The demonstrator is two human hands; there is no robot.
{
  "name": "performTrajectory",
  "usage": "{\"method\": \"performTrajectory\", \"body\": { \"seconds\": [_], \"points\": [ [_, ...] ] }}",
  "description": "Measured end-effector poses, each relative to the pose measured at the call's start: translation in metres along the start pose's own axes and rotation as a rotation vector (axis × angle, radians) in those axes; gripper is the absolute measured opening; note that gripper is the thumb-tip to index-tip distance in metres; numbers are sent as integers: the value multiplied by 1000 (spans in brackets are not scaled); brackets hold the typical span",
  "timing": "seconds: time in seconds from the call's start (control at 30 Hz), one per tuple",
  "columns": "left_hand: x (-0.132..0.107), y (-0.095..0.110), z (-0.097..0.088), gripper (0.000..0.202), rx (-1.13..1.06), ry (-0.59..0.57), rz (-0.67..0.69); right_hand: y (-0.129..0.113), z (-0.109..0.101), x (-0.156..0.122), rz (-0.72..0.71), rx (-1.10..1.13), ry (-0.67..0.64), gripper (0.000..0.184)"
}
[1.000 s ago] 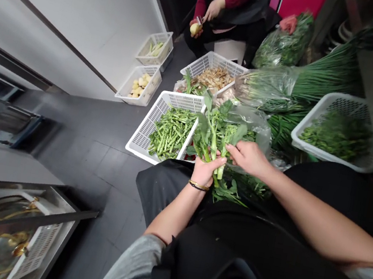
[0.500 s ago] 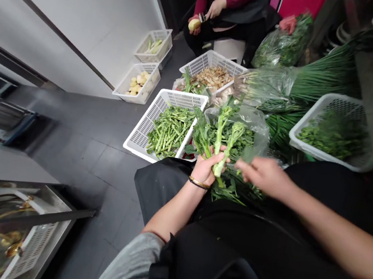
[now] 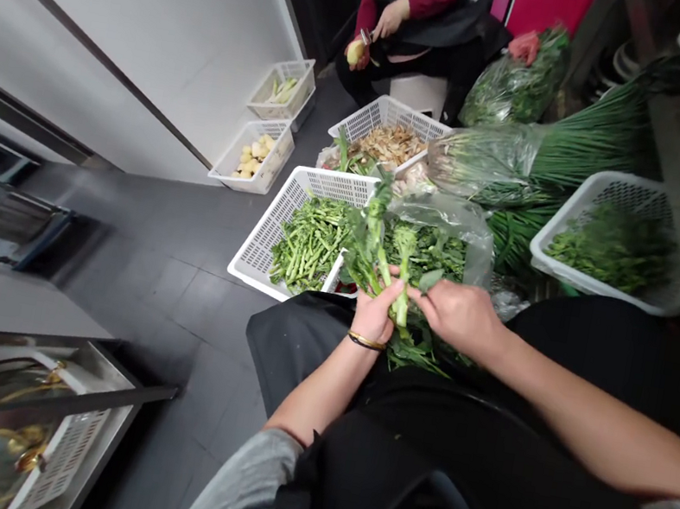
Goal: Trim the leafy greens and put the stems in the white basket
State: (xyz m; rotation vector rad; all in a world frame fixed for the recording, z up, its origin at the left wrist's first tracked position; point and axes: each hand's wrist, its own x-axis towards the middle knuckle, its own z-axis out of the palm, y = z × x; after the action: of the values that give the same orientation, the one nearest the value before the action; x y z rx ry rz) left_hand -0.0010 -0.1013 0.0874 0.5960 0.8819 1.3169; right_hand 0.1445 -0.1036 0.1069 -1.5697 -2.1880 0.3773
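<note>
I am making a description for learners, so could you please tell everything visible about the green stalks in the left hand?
The green stalks look fresh, with paler green stems, darker leaves and bud-like tops. They stand slanted in the left hand, tops pointing away from the person. The right hand is close beside the stems, near a leaf; contact is unclear. A white basket sits to their left.

The left fingers (image 3: 390, 293) grip leafy green stalks (image 3: 405, 248) (the right fingers (image 3: 428, 306) pinch a leaf (image 3: 429, 280)).

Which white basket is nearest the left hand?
The basket of green stems, just beyond the left hand; the others sit farther away.
</note>
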Motion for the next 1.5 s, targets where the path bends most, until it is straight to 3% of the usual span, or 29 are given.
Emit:
{"method": "performTrajectory", "body": {
  "seconds": [0.07,0.2,0.27,0.33,0.43,0.5,0.57,0.6,0.67,0.73,0.8,0.9,1.0,1.07,1.13,1.2,1.27,1.33,1.4,1.43,1.5],
  "points": [
    [2,6,-4,39,-24,-16,1,17,5,-18,-76,-93,-142,38],
    [2,16,-11,40,-126,-211,-143,64,7,-23,-76,-35,-495,30],
    [-1,15,-10,41,-174,-278,-188,68,-1,-7,-36,167,-505,38],
    [-3,11,-6,41,-168,-307,-205,51,-12,13,-13,453,-450,43],
    [-4,8,-1,40,-65,-234,-144,11,-25,26,-42,549,-223,44],
    [-3,8,-2,40,43,-119,-31,-3,-27,16,-214,469,-170,45],
    [-2,8,-5,40,147,-25,81,4,-26,-2,-416,440,-377,43],
    [-1,8,-6,40,181,-4,117,13,-25,-9,-448,423,-511,40],
    [0,6,-7,38,202,-5,138,37,-24,-14,-296,332,-608,35],
    [0,2,-5,36,192,-26,111,54,-23,-4,-65,347,-523,42],
    [-2,-2,-1,37,191,-48,67,55,-20,16,68,541,-396,44],
    [-5,-5,4,39,189,-36,44,33,-10,40,86,762,-196,44],
    [-5,-5,2,39,196,31,61,10,0,31,-11,506,15,44],
    [-4,-3,-1,40,194,79,64,8,2,9,-127,254,-7,39],
    [-2,0,-4,41,150,53,7,18,-3,-9,-236,183,-257,31],
    [-1,3,-6,43,52,-68,-107,33,-9,-12,-201,343,-549,29],
    [0,5,-7,44,-64,-211,-223,43,-14,1,-25,663,-645,39],
    [-1,5,-8,44,-129,-291,-302,44,-15,22,135,1022,-514,45],
    [-2,6,-8,43,-140,-320,-335,37,-12,41,189,1251,-330,43],
    [-2,6,-8,44,-141,-323,-325,32,-9,47,200,1273,-253,42],
    [-3,5,-6,46,-135,-302,-264,22,-5,51,206,1113,-119,41]
  ]
}}
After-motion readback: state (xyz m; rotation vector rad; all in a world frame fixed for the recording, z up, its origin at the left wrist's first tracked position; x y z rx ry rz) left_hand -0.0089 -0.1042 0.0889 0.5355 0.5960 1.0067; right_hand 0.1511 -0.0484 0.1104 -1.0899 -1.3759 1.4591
